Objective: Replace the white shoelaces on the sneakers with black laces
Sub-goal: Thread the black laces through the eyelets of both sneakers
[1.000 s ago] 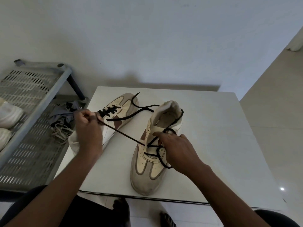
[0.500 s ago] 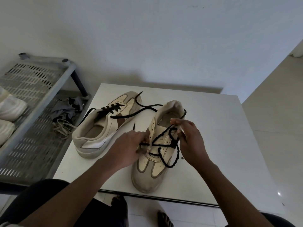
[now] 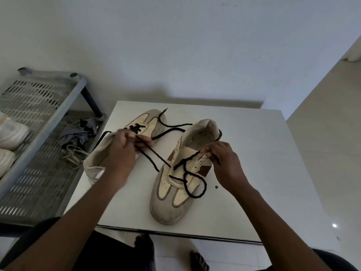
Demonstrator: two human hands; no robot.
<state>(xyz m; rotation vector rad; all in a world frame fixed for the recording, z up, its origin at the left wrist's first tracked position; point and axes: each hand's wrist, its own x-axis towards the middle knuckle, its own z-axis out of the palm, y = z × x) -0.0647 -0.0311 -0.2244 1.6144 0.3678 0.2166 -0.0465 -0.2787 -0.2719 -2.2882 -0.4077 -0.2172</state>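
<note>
Left hand (image 3: 122, 151) and right hand (image 3: 224, 163) each pinch the lace (image 3: 163, 159) over a sneaker (image 3: 175, 196) on the white table (image 3: 254, 173); I see a rack (image 3: 39, 153) left, wall (image 3: 175, 45) behind.

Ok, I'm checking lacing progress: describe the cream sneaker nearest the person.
The cream leather-look sneaker with grey toe trim and a brown side patch sits on the white table, toe toward the person. A black lace crosses its lower eyelets; the left hand holds one end taut, the right hand pinches the other.

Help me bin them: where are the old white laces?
In the head view, the white laces lie heaped on the lower shelf of the grey rack, left of the table, beside a grey cloth.
</note>
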